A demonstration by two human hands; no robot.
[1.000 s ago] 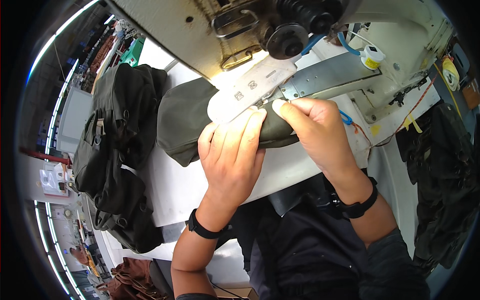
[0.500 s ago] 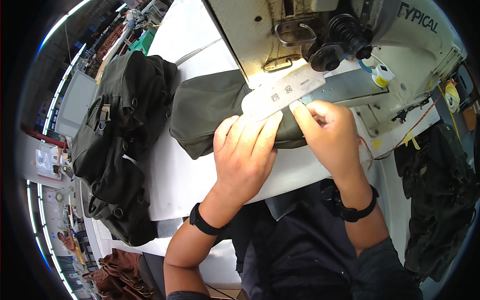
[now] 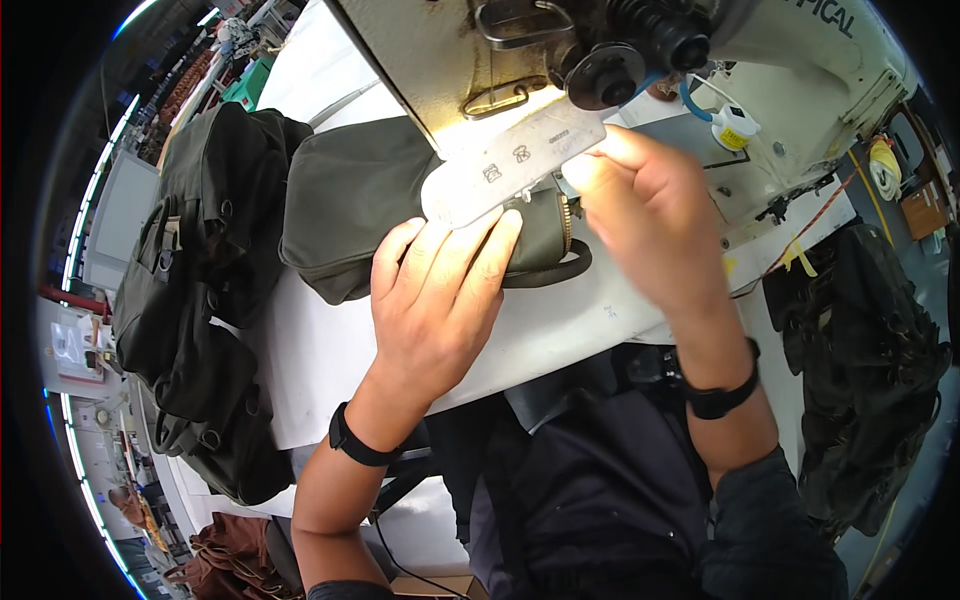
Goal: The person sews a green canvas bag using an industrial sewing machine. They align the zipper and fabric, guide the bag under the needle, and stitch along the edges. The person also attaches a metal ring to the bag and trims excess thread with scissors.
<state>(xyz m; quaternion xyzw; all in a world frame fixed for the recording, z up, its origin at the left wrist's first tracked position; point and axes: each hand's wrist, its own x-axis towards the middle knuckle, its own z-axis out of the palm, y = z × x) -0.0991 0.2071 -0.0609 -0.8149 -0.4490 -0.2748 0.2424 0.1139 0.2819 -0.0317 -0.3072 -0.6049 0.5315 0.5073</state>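
1. Right hand (image 3: 655, 215): motion-blurred; whether the fingertips pinch anything – cannot tell.
2. Dark green bag (image 3: 350, 210): partly hidden under the white plate (image 3: 510, 170).
3. Sewing machine (image 3: 830, 80): upper part cut off by the top edge.
4. Left sleeve (image 3: 348, 590): cut off by the lower edge.
5. Far-left background items – too small to identify.

Left hand (image 3: 440, 305) is laid flat on an olive bag (image 3: 345, 205), fingers a bit spread, tips right by the edge of the pale rounded plate (image 3: 500, 172) on a sewing machine (image 3: 425, 60). Right hand (image 3: 655, 215) is up by the plate's other end, kinda blurry, can't tell if it's gripping anything. Brass-coloured zip (image 3: 566, 225) shows between the hands, and more olive bags (image 3: 205, 260) are slumped on the white table (image 3: 335, 355) to the left
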